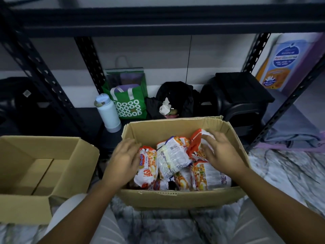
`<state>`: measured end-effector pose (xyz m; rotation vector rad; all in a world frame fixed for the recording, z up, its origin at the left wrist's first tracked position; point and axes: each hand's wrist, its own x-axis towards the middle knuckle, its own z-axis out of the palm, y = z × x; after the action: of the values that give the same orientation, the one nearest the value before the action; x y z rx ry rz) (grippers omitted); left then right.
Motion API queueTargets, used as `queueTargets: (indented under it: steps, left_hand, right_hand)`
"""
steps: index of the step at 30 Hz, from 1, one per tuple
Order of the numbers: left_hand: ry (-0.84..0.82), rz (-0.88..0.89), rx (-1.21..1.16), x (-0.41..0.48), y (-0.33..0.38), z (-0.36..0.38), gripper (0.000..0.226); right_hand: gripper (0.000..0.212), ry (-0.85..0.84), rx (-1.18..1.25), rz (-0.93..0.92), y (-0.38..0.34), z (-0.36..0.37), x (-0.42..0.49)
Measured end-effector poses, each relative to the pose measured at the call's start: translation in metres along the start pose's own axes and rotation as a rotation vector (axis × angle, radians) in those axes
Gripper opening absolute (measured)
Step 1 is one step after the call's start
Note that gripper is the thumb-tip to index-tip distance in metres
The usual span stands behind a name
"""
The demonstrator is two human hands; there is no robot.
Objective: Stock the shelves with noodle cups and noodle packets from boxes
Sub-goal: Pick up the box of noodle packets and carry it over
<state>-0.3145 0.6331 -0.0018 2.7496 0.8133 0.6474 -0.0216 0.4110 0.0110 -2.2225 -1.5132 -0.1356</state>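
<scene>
While both arms reach down into the open cardboard box (175,198), the left hand (123,155) lies with its fingers nearly straight and close together. Their tips touch the side of an orange-and-white noodle packet (148,166) standing on edge just right of the palm. Nothing is pinched there.

The right hand (222,152) is spread wider, fingers fanned and only slightly bent. They are laid over the top of a tilted red-orange noodle packet (194,145), and the thumb seems to rest against that packet's lower side. Blur makes it impossible to tell whether this is a true clasp or mere contact.

Between the two hands a white packet (173,155) lies barcode up, and more packets (207,175) sit below the right wrist. Left of the left forearm stands a second cardboard box (35,206) with its flaps open. Beyond the fingertips, under the black shelf frame (158,20), are a white bottle (108,113) and a green tote bag (130,104).
</scene>
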Motion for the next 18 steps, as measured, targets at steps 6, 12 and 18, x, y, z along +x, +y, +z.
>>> queueTargets:
  steps: [6, 12, 18]
  left_hand:
    - [-0.468, -0.205, -0.025, 0.006, 0.024, 0.012, 0.067]
    - [-0.682, -0.350, -0.030, 0.010, 0.024, 0.036, 0.125]
    - [-0.741, -0.379, -0.046, 0.023, 0.012, 0.050, 0.142]
  right_hand:
    - [0.047, -0.326, 0.089, -0.132, -0.049, 0.030, 0.043]
    - [0.101, -0.712, -0.100, -0.167, -0.061, 0.067, 0.077]
    - [0.132, -0.756, -0.209, -0.138, -0.057, 0.099, 0.069]
